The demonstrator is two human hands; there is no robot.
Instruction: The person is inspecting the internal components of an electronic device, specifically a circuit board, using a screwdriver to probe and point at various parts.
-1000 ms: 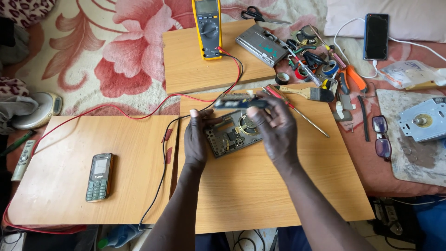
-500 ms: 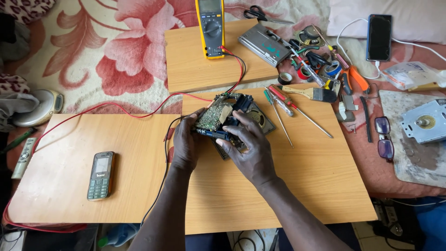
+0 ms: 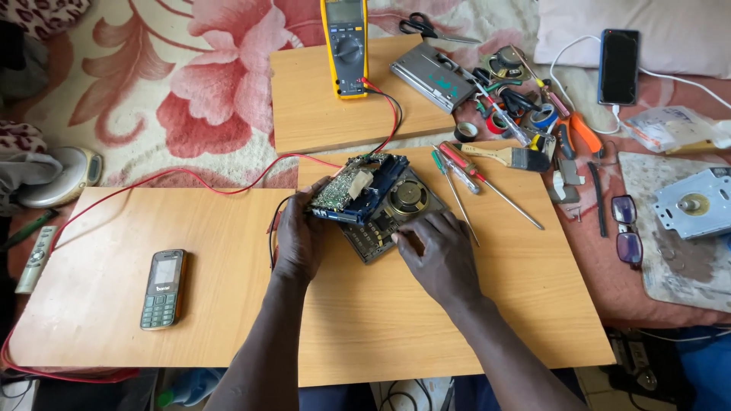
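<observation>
An opened small radio lies on the middle wooden board (image 3: pixel 457 320). Its blue chassis with a green circuit board (image 3: pixel 352 189) is tilted up, and my left hand (image 3: pixel 301 236) grips its left edge. Beneath it, the dark rear shell with a round speaker (image 3: pixel 402 199) rests flat. My right hand (image 3: pixel 435 255) presses on the near corner of that shell. Red and black wires run from the radio toward a yellow multimeter (image 3: pixel 344 47) on the far board.
A grey mobile phone (image 3: pixel 162 289) lies on the left board. Screwdrivers (image 3: pixel 464 183), a paintbrush (image 3: pixel 512 156), pliers, tape rolls and scissors (image 3: pixel 426 27) crowd the right rear. A black smartphone (image 3: pixel 618 65), glasses (image 3: pixel 626 228) and a metal motor (image 3: pixel 694 202) lie at right.
The circuit-board half of the radio has swung up and left in my left hand. My right hand slid down onto the speaker shell, which now lies uncovered.
</observation>
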